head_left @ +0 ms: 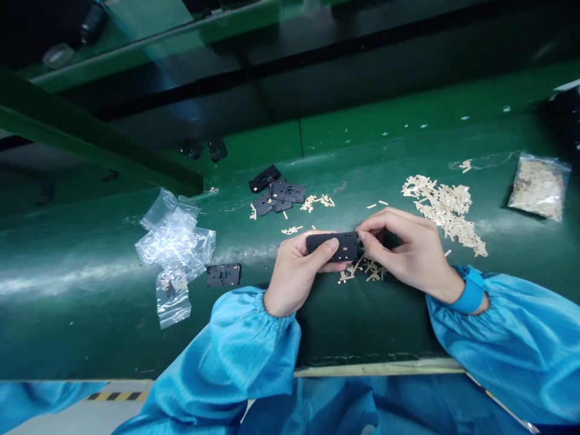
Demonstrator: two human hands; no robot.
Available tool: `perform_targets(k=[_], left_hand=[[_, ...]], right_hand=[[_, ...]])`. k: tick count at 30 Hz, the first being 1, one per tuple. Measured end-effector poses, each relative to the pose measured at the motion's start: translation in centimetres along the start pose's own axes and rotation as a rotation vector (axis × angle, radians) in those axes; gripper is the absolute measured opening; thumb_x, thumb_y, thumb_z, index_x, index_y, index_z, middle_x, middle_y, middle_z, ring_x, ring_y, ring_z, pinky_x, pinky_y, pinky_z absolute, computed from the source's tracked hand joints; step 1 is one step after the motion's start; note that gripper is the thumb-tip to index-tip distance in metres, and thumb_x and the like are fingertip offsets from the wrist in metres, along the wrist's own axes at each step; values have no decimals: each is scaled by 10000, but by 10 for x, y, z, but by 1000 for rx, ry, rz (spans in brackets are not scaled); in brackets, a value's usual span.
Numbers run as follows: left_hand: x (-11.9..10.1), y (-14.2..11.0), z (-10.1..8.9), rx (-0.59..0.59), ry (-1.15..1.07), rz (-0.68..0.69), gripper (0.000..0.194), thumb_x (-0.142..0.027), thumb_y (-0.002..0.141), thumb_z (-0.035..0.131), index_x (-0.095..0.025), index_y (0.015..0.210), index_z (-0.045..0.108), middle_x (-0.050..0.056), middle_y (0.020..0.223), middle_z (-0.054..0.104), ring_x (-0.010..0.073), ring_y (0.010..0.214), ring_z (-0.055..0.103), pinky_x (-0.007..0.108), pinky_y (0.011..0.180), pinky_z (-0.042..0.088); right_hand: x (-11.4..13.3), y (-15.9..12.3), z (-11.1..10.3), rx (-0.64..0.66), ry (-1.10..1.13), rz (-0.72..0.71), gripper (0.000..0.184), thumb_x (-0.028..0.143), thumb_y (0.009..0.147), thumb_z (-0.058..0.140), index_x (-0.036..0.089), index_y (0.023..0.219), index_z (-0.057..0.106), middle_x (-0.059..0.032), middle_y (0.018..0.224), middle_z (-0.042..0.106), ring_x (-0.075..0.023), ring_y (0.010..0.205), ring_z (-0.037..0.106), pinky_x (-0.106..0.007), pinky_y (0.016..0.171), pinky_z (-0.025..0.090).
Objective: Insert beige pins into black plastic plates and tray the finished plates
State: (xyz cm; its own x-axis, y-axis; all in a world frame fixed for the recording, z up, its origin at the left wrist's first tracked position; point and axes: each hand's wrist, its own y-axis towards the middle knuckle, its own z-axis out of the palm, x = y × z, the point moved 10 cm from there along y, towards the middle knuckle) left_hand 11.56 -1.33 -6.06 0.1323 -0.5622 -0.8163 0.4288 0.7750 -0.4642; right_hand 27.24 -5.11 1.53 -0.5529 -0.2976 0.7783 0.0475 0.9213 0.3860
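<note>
My left hand (301, 263) grips a black rectangular plastic part (347, 246) with small holes, its thumb pressed on the face. At the part's right end, my right hand (403, 244) is closed, thumb and index finger pinched together; whatever lies between the fingertips is too small to make out. Below the hands lie loose cream-coloured strips (374, 270). Beyond the right hand spreads a larger pile of such strips (446, 205). Several more black plastic parts (281, 194) are heaped behind the left hand, and one single black part (223, 275) lies flat to its left.
Clear plastic zip bags (174, 241) lie at the left on the green bench (113, 302). A filled bag of pale pieces (539, 186) is at the far right. A green post (113, 139) slants down at the left, and a shelf (226, 27) runs across the back.
</note>
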Motion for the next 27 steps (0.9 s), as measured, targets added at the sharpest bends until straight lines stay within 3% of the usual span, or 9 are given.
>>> perform_targets(k=[10, 18, 27], left_hand=[[10, -2, 10, 86, -138, -173, 206, -250, 775, 878, -114, 896, 781, 40, 829, 778, 128, 712, 761, 157, 604, 643], [10, -3, 11, 91, -176, -179, 195, -246, 770, 880, -121, 883, 781, 31, 824, 780, 115, 683, 753, 150, 596, 641], [6, -7, 12, 98, -174, -136, 161, -232, 818, 841, -124, 917, 776, 17, 812, 767, 107, 692, 748, 150, 604, 643]], right_hand=[[13, 0, -7, -39, -46, -154, 132, 81, 918, 683, 207, 954, 683, -18, 870, 730, -132, 748, 667, -263, 675, 542], [26, -8, -6, -59, -188, -331, 193, 64, 910, 698, 201, 1044, 668, -53, 920, 753, -170, 830, 721, -302, 764, 599], [35, -14, -7, -69, -211, -433, 274, 40, 866, 743, 171, 1096, 669, -92, 936, 775, -212, 831, 738, -347, 708, 602]])
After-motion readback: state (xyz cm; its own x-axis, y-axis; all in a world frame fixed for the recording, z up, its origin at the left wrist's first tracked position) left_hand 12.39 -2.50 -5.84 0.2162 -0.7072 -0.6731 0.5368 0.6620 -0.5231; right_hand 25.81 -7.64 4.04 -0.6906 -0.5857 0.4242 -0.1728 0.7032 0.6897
